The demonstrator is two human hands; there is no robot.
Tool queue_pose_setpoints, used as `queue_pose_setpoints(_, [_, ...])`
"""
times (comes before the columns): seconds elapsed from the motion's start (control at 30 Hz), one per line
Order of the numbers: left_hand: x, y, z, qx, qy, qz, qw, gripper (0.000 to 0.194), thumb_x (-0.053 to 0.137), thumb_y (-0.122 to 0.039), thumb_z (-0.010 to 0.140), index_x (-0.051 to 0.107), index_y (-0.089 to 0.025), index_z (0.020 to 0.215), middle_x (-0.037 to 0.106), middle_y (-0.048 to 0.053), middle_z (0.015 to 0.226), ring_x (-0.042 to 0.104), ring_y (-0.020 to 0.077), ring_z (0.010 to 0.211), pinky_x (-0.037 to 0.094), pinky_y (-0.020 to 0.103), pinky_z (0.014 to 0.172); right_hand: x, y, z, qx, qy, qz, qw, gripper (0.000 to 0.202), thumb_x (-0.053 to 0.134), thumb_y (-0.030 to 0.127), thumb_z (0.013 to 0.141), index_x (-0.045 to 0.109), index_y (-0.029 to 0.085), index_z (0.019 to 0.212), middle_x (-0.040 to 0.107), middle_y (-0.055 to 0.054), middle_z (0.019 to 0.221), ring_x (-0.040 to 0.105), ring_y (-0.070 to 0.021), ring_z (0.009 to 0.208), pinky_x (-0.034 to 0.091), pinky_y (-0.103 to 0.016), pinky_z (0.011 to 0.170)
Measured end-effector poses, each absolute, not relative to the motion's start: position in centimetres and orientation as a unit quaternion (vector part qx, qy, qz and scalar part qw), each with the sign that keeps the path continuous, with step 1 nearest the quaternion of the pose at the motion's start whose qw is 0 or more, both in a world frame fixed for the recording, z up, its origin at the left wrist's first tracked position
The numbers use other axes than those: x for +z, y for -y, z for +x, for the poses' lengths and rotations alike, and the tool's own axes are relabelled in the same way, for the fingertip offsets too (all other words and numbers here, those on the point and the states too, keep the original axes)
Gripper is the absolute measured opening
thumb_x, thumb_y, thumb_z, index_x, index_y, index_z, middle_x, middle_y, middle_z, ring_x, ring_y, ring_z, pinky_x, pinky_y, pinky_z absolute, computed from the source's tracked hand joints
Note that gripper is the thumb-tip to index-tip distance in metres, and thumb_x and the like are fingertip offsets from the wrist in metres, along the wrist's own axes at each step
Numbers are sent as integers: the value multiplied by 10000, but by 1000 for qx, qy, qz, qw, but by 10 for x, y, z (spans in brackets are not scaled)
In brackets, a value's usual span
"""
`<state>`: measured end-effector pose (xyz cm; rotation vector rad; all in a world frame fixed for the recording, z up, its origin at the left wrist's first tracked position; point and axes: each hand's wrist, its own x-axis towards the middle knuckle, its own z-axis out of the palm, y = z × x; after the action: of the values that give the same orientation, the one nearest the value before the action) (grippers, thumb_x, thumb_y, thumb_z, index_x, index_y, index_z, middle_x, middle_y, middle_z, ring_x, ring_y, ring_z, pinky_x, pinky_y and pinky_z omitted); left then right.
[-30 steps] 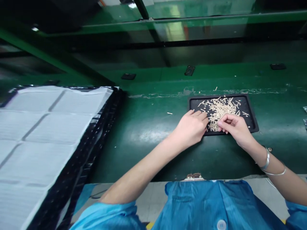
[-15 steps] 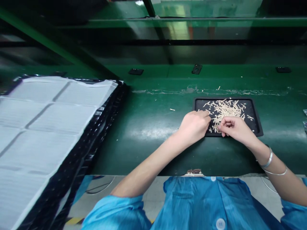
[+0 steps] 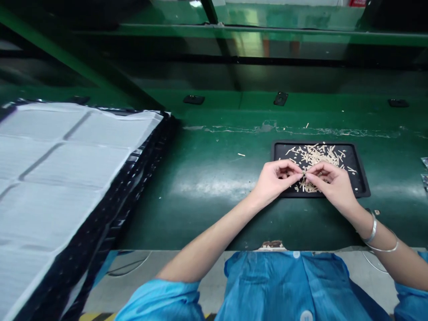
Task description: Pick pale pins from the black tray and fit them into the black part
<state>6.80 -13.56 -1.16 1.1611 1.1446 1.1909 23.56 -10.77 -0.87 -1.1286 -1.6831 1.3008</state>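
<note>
Green matting covers the long workbench (image 3: 214,178), scuffed pale in a streak along the back, with a raised shelf behind it. On it, in front of the person, sits a shallow black tray (image 3: 363,178) strewn with thin, pale strips (image 3: 316,156) lying every which way; a few strays have landed on the mat beyond it. Both hands meet over the tray's near edge. The left hand (image 3: 276,178) and the right hand (image 3: 334,183) have thumb and forefinger pinched together, tips nearly touching each other, and a small strip or two seems nipped between them, though it is too fine to see which hand carries it. The other fingers curl loosely. Bangles ring the right wrist (image 3: 372,227). Off to the left stands a stack of black trays (image 3: 133,187) topped with white ribbed sheets (image 3: 67,165).

Judging by the pinch, a piece is being picked out of the heap and squared up; what follows calls for a light, steady grip.
</note>
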Motion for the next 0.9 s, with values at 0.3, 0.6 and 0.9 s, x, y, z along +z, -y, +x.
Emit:
queue_pose_setpoints(0.3, [-8, 139, 68, 442, -453, 558, 537, 293, 436, -349, 899, 574, -126, 769, 557, -5, 638, 459, 60, 520, 381, 192, 526, -7, 109, 238, 182, 812, -337, 441, 93, 629, 115, 804, 643, 203, 778, 675, -17, 691, 600, -140, 615, 488, -286, 568])
queue_pose_setpoints(0.6, [-10, 138, 74, 437, -462, 549, 542, 59, 534, -196, 804, 531, -140, 783, 540, -23, 635, 481, 68, 561, 375, 187, 529, -7, 107, 240, 122, 836, -283, 454, 173, 634, 42, 781, 629, 210, 821, 693, -27, 723, 655, -173, 694, 534, -338, 641])
queue_pose_setpoints(0.9, [-6, 139, 70, 435, -426, 561, 561, 225, 490, -335, 863, 539, -137, 767, 548, -5, 674, 481, 77, 586, 406, 209, 579, -8, 107, 241, 115, 848, -241, 457, 235, 635, -1, 758, 627, 216, 846, 712, -32, 759, 674, -177, 727, 552, -341, 657])
